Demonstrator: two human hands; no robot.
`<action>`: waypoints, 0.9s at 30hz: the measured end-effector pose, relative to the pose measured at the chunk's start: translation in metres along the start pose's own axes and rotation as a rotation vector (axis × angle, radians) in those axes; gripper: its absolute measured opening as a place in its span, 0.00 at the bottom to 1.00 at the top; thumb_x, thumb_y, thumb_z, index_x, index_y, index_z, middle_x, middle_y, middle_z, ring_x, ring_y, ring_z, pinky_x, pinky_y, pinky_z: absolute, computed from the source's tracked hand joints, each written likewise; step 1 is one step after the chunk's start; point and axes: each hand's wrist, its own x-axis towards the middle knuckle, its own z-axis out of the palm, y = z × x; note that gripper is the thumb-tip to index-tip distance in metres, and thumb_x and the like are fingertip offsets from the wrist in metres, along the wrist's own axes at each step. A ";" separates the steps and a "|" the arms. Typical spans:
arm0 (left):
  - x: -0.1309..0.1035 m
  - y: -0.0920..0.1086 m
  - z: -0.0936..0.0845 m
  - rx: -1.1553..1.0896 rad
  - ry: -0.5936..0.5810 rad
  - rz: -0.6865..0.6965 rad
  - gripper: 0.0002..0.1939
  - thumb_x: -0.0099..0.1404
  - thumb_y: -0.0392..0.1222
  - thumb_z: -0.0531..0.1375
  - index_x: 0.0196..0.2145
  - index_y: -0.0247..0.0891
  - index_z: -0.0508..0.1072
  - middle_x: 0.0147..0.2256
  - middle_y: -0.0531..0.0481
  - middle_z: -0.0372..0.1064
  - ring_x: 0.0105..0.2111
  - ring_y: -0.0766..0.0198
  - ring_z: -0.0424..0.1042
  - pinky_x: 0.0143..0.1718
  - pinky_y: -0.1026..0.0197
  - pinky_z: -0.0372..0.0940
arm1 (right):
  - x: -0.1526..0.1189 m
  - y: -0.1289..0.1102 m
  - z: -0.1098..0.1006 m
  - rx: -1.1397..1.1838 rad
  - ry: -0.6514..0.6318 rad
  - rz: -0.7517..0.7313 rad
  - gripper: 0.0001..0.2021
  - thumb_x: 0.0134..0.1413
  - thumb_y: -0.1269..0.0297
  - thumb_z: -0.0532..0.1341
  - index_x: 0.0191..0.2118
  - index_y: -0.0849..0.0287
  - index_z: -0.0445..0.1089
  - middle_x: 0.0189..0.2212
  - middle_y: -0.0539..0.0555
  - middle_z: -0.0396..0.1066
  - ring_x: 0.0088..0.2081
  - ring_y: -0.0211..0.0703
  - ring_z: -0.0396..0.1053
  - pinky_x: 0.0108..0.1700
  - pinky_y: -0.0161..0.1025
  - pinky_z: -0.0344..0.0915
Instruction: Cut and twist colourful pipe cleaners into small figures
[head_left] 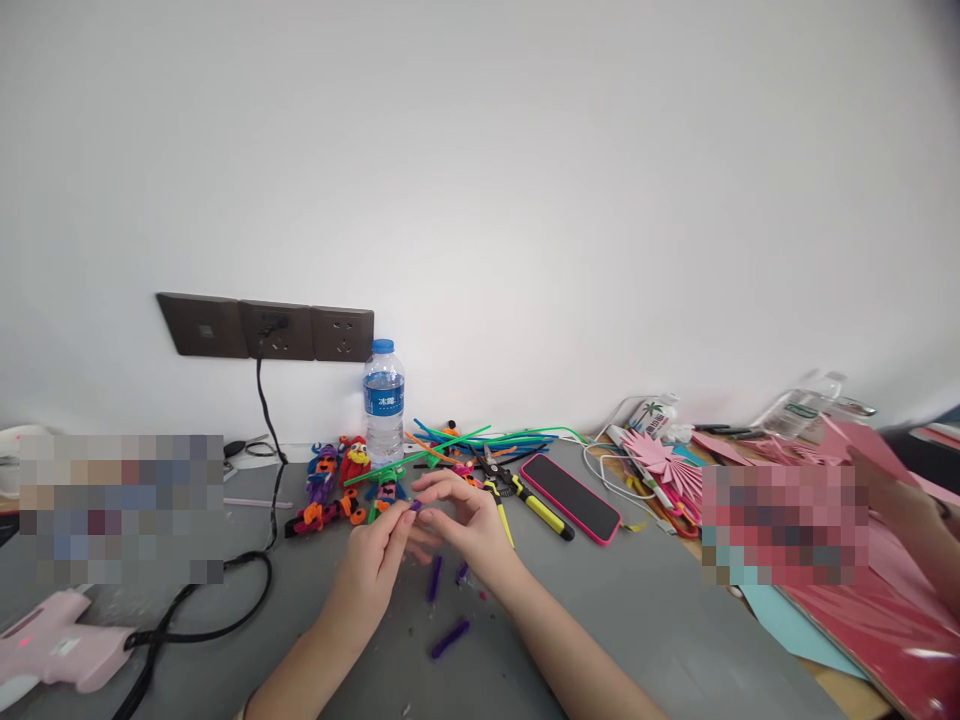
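Observation:
Both hands meet above the grey table, fingertips together around a small purple pipe cleaner piece (415,506). My left hand (379,545) pinches it between thumb and forefinger. My right hand (469,520) closes on its other side, thumb and fingers curled toward it; most of the piece is hidden by the fingers. Below them lie short purple pipe cleaner pieces (451,638), several in all. Just behind the hands stand small pipe cleaner figures (322,485) in purple, orange and red. Yellow-handled pliers (544,512) rest partly behind my right hand.
A water bottle (384,405) stands by the wall, near loose pipe cleaners (487,440). A phone (571,498) with a pink edge lies right. A pink glue gun (67,640) and black cable (176,615) are at left. Another person's hand (911,515) is among pink papers at right.

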 end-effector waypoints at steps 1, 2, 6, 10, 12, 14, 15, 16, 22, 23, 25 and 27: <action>0.000 0.001 0.000 -0.002 -0.005 0.010 0.20 0.71 0.51 0.47 0.35 0.37 0.73 0.29 0.45 0.80 0.26 0.58 0.79 0.27 0.63 0.70 | 0.000 0.001 0.000 0.026 -0.011 0.006 0.04 0.49 0.62 0.69 0.33 0.55 0.77 0.41 0.55 0.74 0.47 0.47 0.70 0.51 0.44 0.64; 0.000 0.002 0.000 -0.002 -0.011 0.021 0.19 0.71 0.50 0.47 0.36 0.37 0.73 0.29 0.45 0.80 0.26 0.58 0.79 0.27 0.63 0.70 | 0.000 0.002 -0.001 0.051 -0.021 0.013 0.04 0.49 0.62 0.69 0.32 0.55 0.77 0.41 0.55 0.74 0.46 0.47 0.70 0.51 0.44 0.64; 0.000 0.003 0.000 -0.010 -0.031 0.051 0.18 0.71 0.49 0.47 0.39 0.37 0.73 0.28 0.46 0.80 0.27 0.58 0.79 0.27 0.64 0.71 | 0.002 0.003 -0.002 0.131 -0.078 0.044 0.04 0.49 0.63 0.69 0.31 0.56 0.76 0.41 0.55 0.74 0.46 0.46 0.70 0.50 0.43 0.64; 0.000 0.004 0.000 -0.039 -0.036 0.054 0.18 0.70 0.49 0.48 0.38 0.37 0.73 0.27 0.46 0.80 0.26 0.58 0.80 0.28 0.64 0.72 | 0.002 0.000 -0.002 0.190 -0.117 0.080 0.06 0.48 0.62 0.70 0.30 0.57 0.75 0.40 0.55 0.74 0.47 0.46 0.69 0.50 0.42 0.65; -0.001 0.006 -0.001 -0.045 -0.030 0.048 0.18 0.70 0.49 0.48 0.38 0.37 0.73 0.28 0.45 0.80 0.27 0.58 0.80 0.29 0.63 0.72 | 0.001 -0.002 -0.002 0.224 -0.123 0.132 0.08 0.47 0.60 0.70 0.29 0.58 0.74 0.41 0.56 0.73 0.45 0.45 0.70 0.47 0.41 0.67; -0.002 0.009 -0.001 -0.040 -0.030 0.044 0.18 0.70 0.50 0.49 0.38 0.37 0.74 0.28 0.46 0.80 0.27 0.57 0.80 0.30 0.62 0.73 | 0.000 -0.003 -0.002 0.274 -0.146 0.182 0.09 0.48 0.59 0.69 0.30 0.58 0.73 0.42 0.56 0.72 0.43 0.44 0.70 0.43 0.40 0.68; -0.002 0.009 -0.001 -0.033 -0.031 0.044 0.18 0.70 0.50 0.49 0.38 0.37 0.74 0.28 0.46 0.80 0.28 0.57 0.80 0.30 0.62 0.73 | 0.000 -0.003 -0.002 0.304 -0.161 0.204 0.09 0.48 0.58 0.69 0.31 0.58 0.73 0.43 0.56 0.72 0.42 0.43 0.70 0.42 0.39 0.69; -0.002 0.010 -0.001 -0.025 -0.034 0.047 0.18 0.70 0.49 0.48 0.38 0.38 0.74 0.28 0.46 0.80 0.28 0.57 0.80 0.31 0.62 0.73 | -0.001 -0.003 -0.002 0.332 -0.172 0.222 0.09 0.49 0.58 0.69 0.31 0.58 0.73 0.44 0.56 0.71 0.42 0.43 0.70 0.40 0.39 0.69; 0.000 0.006 -0.001 0.037 -0.011 0.056 0.18 0.70 0.49 0.48 0.41 0.39 0.73 0.29 0.47 0.79 0.28 0.59 0.78 0.31 0.63 0.71 | -0.001 -0.002 0.002 0.396 -0.131 0.300 0.12 0.46 0.57 0.70 0.29 0.60 0.72 0.43 0.56 0.72 0.33 0.38 0.68 0.30 0.34 0.65; 0.000 0.005 -0.001 0.046 -0.009 0.055 0.17 0.70 0.49 0.48 0.41 0.39 0.73 0.29 0.47 0.79 0.28 0.59 0.78 0.31 0.63 0.71 | -0.001 -0.002 0.002 0.399 -0.132 0.302 0.12 0.46 0.57 0.70 0.29 0.60 0.72 0.43 0.56 0.71 0.32 0.37 0.68 0.30 0.33 0.65; 0.000 0.003 -0.002 0.059 -0.012 0.055 0.17 0.70 0.48 0.48 0.41 0.39 0.73 0.29 0.47 0.79 0.28 0.59 0.78 0.31 0.63 0.71 | 0.000 -0.003 0.002 0.400 -0.144 0.300 0.11 0.47 0.57 0.69 0.29 0.60 0.72 0.44 0.56 0.71 0.32 0.37 0.67 0.31 0.34 0.64; 0.000 0.003 -0.002 0.072 -0.018 0.061 0.17 0.71 0.48 0.47 0.42 0.39 0.73 0.29 0.48 0.79 0.28 0.59 0.77 0.31 0.63 0.70 | 0.000 -0.004 0.001 0.402 -0.161 0.296 0.11 0.49 0.58 0.68 0.30 0.60 0.72 0.44 0.56 0.70 0.33 0.37 0.67 0.32 0.33 0.63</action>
